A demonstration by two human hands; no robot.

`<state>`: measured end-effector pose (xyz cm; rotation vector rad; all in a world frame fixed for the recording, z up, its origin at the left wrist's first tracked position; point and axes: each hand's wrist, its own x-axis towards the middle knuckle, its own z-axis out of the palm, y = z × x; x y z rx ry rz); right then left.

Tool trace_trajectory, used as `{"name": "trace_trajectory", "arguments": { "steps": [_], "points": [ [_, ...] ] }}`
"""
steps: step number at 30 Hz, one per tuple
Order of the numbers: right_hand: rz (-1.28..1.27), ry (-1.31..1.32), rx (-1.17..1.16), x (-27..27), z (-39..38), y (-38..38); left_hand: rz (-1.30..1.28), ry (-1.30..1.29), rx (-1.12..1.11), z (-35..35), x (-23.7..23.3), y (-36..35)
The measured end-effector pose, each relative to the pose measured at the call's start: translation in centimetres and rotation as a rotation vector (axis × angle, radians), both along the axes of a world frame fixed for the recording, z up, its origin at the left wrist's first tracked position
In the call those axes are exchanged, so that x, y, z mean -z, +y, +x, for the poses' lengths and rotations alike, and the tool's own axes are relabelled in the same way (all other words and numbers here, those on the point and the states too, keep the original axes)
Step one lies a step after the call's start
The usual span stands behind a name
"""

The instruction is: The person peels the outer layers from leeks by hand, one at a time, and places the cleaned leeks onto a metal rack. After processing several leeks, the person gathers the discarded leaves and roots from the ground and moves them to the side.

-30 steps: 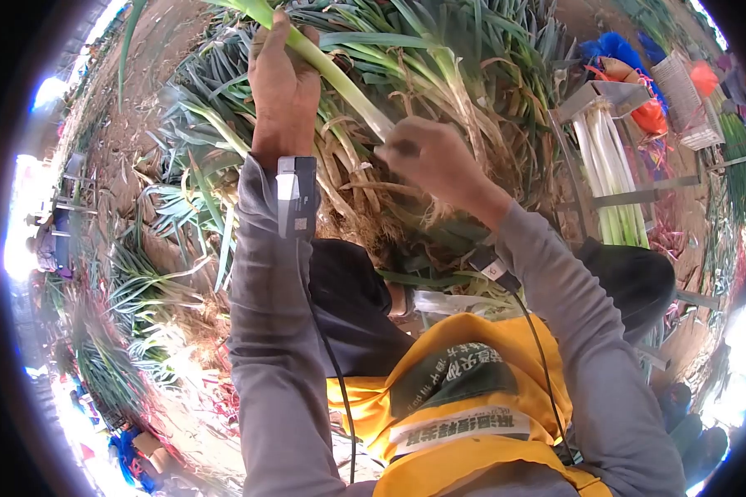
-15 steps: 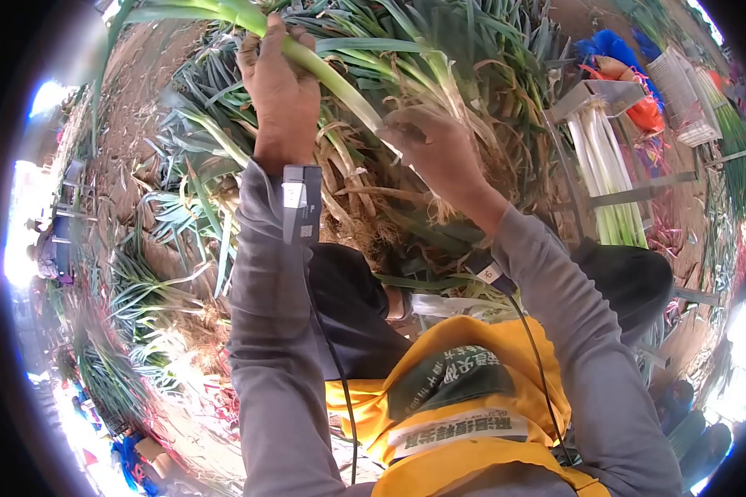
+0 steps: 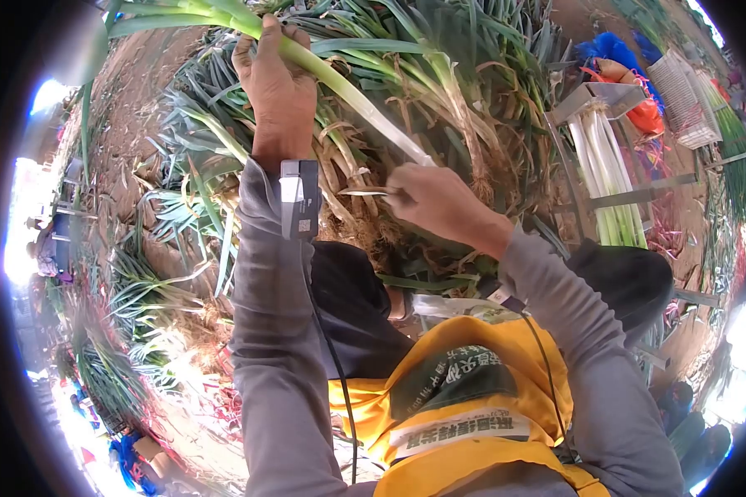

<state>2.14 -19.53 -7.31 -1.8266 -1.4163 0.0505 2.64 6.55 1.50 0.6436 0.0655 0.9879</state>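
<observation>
My left hand (image 3: 275,79) is closed around the upper part of a long green onion (image 3: 352,98), where the white stalk turns green. The stalk slants down to the right, and its pale lower end reaches my right hand (image 3: 439,203). The fingers of my right hand are curled, with a thin, pale, pointed strip (image 3: 363,192) sticking out to the left; whether it is a blade or peeled skin I cannot make out. Behind and below both hands lies a large heap of untrimmed green onions (image 3: 464,91) with dry leaves and dirty roots.
On the right, a metal rack (image 3: 593,103) holds a bundle of clean white stalks (image 3: 601,157). Beyond it are a white crate (image 3: 684,99) and blue and orange bags (image 3: 609,54). More onions (image 3: 153,282) are strewn on the ground at left. My knees and yellow apron (image 3: 464,398) are below.
My right hand has moved down along the stalk to its lower end, and the pale strip now shows beside its fingers. The left hand keeps its grip, almost unmoved.
</observation>
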Motion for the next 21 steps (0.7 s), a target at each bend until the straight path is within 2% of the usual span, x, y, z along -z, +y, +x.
{"name": "trace_trajectory", "arguments": {
  "steps": [4, 6, 8, 9, 11, 12, 13, 14, 15, 16, 18, 20, 21],
  "points": [
    [-0.494, 0.359, -0.032, 4.9, 1.0, -6.5, 0.079, 0.001, -0.030, -1.3, 0.3, 2.0],
    [-1.103, 0.312, -0.116, 10.0, 0.5, -10.4, 0.056, 0.029, -0.051, -1.9, 0.4, 2.7],
    [-1.089, 0.224, -0.240, 17.9, -0.3, -17.2, 0.138, 0.058, -0.054, -2.2, 0.6, 3.5],
    [-1.088, 0.228, -0.236, 16.9, -0.3, -16.4, 0.126, 0.079, -0.104, -2.1, 0.5, 3.3],
    [-0.968, 0.202, -0.111, 10.7, -1.7, -13.3, 0.096, 0.118, -0.145, -2.5, 1.8, 3.4],
    [-0.650, 0.212, -0.073, 6.8, -2.2, -11.5, 0.272, 0.191, -0.166, -2.6, 2.9, 4.6],
    [-0.323, 0.198, -0.034, 3.1, -2.0, -9.4, 0.165, 0.179, -0.162, -2.1, 2.1, 3.6],
    [-0.215, 0.122, 0.015, 0.6, -1.7, -7.9, 0.057, 0.162, -0.163, -1.6, 1.2, 2.6],
    [-0.103, 0.048, 0.059, -1.0, -1.2, -6.7, 0.471, 0.355, -0.300, -1.6, 1.9, 2.4],
    [-0.092, 0.036, 0.066, -1.8, -0.7, -5.5, 0.487, 0.351, -0.283, -1.3, 2.8, 2.9],
    [0.208, 0.044, 0.393, -2.9, 0.4, -3.7, 0.518, 0.343, -0.250, -0.6, 4.4, 3.8],
    [0.198, 0.094, 0.382, -1.9, 1.7, -2.7, 0.004, 0.199, 0.034, -0.6, 2.0, -0.7],
    [0.135, 0.639, 0.323, -2.3, 1.8, -1.9, 0.020, 0.201, 0.048, -0.5, 1.5, -2.6]
  ]
}}
